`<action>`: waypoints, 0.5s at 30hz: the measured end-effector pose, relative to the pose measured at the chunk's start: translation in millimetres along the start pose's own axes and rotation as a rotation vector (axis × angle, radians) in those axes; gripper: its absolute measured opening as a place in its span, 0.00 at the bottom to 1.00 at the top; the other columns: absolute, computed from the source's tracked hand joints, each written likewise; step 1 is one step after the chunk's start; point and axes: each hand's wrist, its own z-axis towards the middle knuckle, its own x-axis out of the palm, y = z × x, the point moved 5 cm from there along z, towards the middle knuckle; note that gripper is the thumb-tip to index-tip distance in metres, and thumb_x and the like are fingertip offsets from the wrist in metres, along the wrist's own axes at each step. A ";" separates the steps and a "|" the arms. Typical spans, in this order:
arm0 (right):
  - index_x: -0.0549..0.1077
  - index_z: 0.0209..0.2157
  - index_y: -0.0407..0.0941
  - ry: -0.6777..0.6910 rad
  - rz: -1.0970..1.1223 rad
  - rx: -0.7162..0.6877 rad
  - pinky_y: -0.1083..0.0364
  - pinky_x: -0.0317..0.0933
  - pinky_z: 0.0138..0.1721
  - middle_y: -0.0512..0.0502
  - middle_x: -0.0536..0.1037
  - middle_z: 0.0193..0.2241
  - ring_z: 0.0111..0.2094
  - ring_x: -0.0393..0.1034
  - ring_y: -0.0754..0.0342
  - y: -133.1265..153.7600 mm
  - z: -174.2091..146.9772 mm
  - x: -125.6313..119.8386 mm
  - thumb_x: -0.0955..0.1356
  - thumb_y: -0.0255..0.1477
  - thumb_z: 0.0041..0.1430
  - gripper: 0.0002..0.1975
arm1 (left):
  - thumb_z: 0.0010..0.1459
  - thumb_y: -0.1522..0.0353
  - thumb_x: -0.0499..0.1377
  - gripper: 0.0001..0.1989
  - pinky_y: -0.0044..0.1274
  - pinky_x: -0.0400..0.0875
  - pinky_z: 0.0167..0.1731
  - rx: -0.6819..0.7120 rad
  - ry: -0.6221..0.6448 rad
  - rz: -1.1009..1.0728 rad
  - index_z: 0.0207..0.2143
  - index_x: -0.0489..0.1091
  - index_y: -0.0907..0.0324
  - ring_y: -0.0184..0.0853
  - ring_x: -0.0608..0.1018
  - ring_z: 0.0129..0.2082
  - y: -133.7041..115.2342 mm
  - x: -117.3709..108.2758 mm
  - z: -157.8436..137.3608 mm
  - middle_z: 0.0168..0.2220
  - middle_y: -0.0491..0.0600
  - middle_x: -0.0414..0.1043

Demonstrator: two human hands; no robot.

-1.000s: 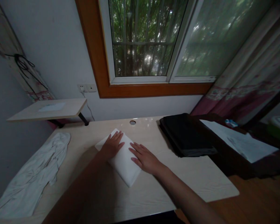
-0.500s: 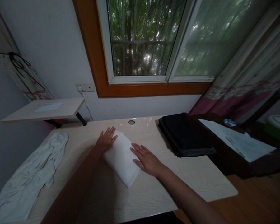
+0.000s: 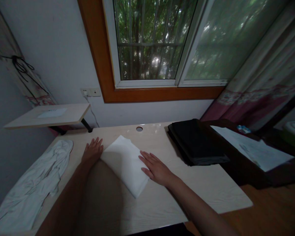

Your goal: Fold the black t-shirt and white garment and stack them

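A folded white cloth (image 3: 126, 164) lies flat on the pale wooden desk (image 3: 162, 203), its corners turned at an angle to me. My right hand (image 3: 156, 167) rests flat with fingers stretched out, the fingertips on the cloth's right edge. Just off the cloth's left corner is my left hand (image 3: 92, 152), palm down over the desk with its fingers spread and nothing held. Whether that hand touches the cloth's corner is hard to make out.
A crumpled white garment (image 3: 36, 183) lies along the desk's left side, below a small raised shelf (image 3: 71, 114). Folded black cloths (image 3: 195, 141) are stacked at the right. Beyond them, paper sheets (image 3: 250, 147) lie on dark furniture. A round cable hole (image 3: 139, 129) is near the back edge.
My left hand has moved left, off the cloth's upper left part and onto the desk beside it. My right hand stays at the right edge. The view has shifted slightly.
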 end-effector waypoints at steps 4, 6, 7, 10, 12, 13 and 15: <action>0.58 0.71 0.47 -0.004 0.010 0.012 0.38 0.52 0.69 0.36 0.56 0.71 0.71 0.52 0.46 -1.4 -0.5 0.4 0.63 0.36 0.73 0.28 | 0.70 0.62 0.44 0.28 0.48 0.52 0.68 -0.067 -0.055 -0.038 0.68 0.60 0.60 0.49 0.59 0.71 12.1 -4.3 -16.6 0.70 0.58 0.59; 0.59 0.70 0.47 -0.014 0.018 0.018 0.38 0.53 0.69 0.36 0.57 0.71 0.71 0.53 0.46 -1.6 -0.3 0.1 0.64 0.35 0.73 0.28 | 0.69 0.62 0.45 0.27 0.46 0.54 0.67 -0.073 -0.084 -0.072 0.67 0.61 0.60 0.48 0.62 0.70 12.2 -8.3 -21.7 0.68 0.58 0.63; 0.59 0.70 0.48 -0.018 0.023 0.021 0.38 0.53 0.69 0.37 0.58 0.71 0.71 0.53 0.46 -1.7 -0.1 -0.2 0.64 0.35 0.73 0.28 | 0.69 0.62 0.45 0.27 0.45 0.55 0.67 -0.073 -0.099 -0.091 0.66 0.62 0.60 0.47 0.64 0.69 11.8 -11.0 -23.7 0.67 0.58 0.65; 0.61 0.69 0.48 -0.020 0.032 0.035 0.39 0.53 0.69 0.37 0.59 0.70 0.71 0.54 0.46 -2.0 0.7 -0.8 0.64 0.35 0.73 0.27 | 0.68 0.62 0.46 0.26 0.39 0.61 0.65 -0.088 -0.162 -0.154 0.63 0.65 0.61 0.45 0.70 0.63 10.9 -21.3 -30.2 0.62 0.58 0.71; 0.61 0.69 0.48 -0.025 0.039 0.040 0.39 0.54 0.69 0.38 0.59 0.70 0.70 0.55 0.47 -2.0 1.0 -1.4 0.64 0.35 0.73 0.26 | 0.67 0.61 0.45 0.25 0.38 0.64 0.63 -0.116 -0.228 -0.178 0.61 0.68 0.62 0.45 0.73 0.59 10.3 -28.8 -36.8 0.57 0.59 0.73; 0.62 0.69 0.48 -0.030 0.043 0.042 0.39 0.54 0.69 0.38 0.60 0.70 0.70 0.56 0.47 -2.1 1.0 -1.8 0.64 0.35 0.73 0.26 | 0.67 0.61 0.45 0.25 0.39 0.64 0.62 -0.132 -0.260 -0.186 0.59 0.69 0.62 0.46 0.74 0.57 9.3 -32.1 -40.9 0.55 0.59 0.74; 0.62 0.69 0.49 -0.039 0.050 0.045 0.39 0.54 0.69 0.39 0.60 0.70 0.70 0.56 0.47 -2.4 0.9 -2.2 0.64 0.35 0.72 0.26 | 0.67 0.61 0.46 0.24 0.40 0.66 0.60 -0.163 -0.293 -0.212 0.57 0.70 0.62 0.46 0.76 0.54 5.7 -36.1 -49.8 0.52 0.59 0.75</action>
